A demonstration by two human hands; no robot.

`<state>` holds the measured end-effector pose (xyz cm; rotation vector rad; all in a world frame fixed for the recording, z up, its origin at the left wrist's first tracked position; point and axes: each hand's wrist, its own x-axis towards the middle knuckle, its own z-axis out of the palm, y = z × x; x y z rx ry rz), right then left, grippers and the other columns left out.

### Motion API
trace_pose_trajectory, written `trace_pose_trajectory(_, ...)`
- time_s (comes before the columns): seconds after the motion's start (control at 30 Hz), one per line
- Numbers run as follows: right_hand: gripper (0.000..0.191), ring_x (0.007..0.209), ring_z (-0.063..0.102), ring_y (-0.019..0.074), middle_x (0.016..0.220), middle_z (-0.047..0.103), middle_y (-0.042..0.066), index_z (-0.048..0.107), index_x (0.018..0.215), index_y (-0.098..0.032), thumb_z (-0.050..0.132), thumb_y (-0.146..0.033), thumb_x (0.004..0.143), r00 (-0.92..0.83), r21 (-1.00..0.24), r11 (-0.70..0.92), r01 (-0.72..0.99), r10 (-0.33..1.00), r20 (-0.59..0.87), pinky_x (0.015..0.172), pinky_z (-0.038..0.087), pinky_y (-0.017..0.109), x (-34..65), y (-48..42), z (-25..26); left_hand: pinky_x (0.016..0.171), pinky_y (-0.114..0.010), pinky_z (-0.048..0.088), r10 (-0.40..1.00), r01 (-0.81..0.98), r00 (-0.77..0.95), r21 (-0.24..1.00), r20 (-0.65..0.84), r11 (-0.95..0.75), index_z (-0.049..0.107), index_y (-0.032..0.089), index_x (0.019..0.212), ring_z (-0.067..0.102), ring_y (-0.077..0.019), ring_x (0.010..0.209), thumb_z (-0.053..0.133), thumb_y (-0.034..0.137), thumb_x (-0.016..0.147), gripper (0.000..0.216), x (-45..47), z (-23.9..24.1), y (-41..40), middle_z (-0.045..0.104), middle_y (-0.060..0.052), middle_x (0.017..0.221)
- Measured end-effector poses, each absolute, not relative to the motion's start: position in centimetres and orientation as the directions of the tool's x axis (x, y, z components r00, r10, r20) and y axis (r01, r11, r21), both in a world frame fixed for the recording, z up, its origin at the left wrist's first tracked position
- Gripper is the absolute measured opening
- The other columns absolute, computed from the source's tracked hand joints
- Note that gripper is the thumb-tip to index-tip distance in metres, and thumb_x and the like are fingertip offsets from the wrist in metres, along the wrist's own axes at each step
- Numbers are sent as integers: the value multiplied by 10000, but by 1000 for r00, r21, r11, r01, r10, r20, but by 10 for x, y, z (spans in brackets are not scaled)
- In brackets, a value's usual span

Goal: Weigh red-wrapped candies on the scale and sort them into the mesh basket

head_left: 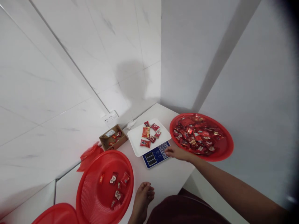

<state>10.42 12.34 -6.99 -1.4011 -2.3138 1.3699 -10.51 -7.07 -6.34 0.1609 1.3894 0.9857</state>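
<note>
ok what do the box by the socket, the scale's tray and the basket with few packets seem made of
Box: probably matte cardboard, judging by its plain brown sides. Tray: likely plastic, from its smooth white surface; coated metal is possible. Basket: likely moulded plastic, slightly shiny, uniformly red with a perforated wall.

The white worktop [137, 174] runs back to a far corner. Near that corner sits a digital scale [157, 153] with a blue keypad panel. Along the back-left edge lie a small white crumpled item [131, 124], a cardboard box [120, 145] and a red plastic bag [90, 155]. A red mesh basket [93, 186] stands toward the left end; a red basin [230, 146] reaches past the right edge.
</note>
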Motion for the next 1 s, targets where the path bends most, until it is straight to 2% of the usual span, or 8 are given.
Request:
trace_pose_trajectory(0.1,300,902,593,165,992,661,64,604,1018,-166,398,-244,814,-518,-703,294,647,846,-123,803,462,280,88,171,-57,618,-228,389,637,-521,-179,621,-750,586,497,193,744,539,-86,580,689,379,598,305,-108,-61,-70,593,19,664)
trace_pose_trajectory(0.27,348,1117,478,196,1182,570,87,561,1116,-166,350,-179,840,-536,-602,410,685,843,-36,976,332,329,61,232,-53,601,-223,393,575,-589,-279,610,-769,530,501,191,748,547,-88,569,730,389,552,361,-116,-64,-80,595,19,649)
trace_pose_trajectory(0.4,366,1214,379,217,1279,494,88,522,1175,-174,367,-189,844,-608,-514,496,700,791,-65,1021,270,362,41,261,-61,560,-217,377,505,-641,-305,566,-807,518,490,197,711,533,-84,521,771,387,486,408,-120,-72,-89,587,29,607)
trace_pose_trajectory(0.53,440,1301,220,290,1404,327,103,414,1278,-197,383,-263,844,-614,-432,510,744,777,-140,1013,239,493,23,275,-72,541,-212,362,459,-671,-304,529,-835,520,482,206,682,523,-83,503,789,388,441,431,-117,-77,-93,581,38,579)
trace_pose_trajectory(0.67,490,1321,146,311,1441,254,76,347,1317,-250,365,-377,845,-623,-386,524,759,757,-197,995,187,582,8,282,-78,543,-218,354,445,-667,-333,541,-832,513,490,207,670,511,-85,502,777,400,451,410,-111,-75,-91,571,37,576)
trace_pose_trajectory(0.8,533,1321,135,326,1452,226,74,327,1329,-261,354,-450,831,-628,-370,528,764,740,-241,986,171,600,-1,286,-81,560,-224,356,477,-667,-322,553,-818,499,495,202,664,512,-88,522,764,390,483,375,-107,-68,-88,565,32,597)
trace_pose_trajectory(1.0,517,1282,242,322,1430,282,65,394,1290,-267,355,-477,819,-663,-405,553,728,718,-212,981,212,563,1,278,-82,553,-210,356,481,-681,-322,553,-815,480,487,202,687,516,-84,530,760,372,503,370,-105,-67,-87,578,26,611)
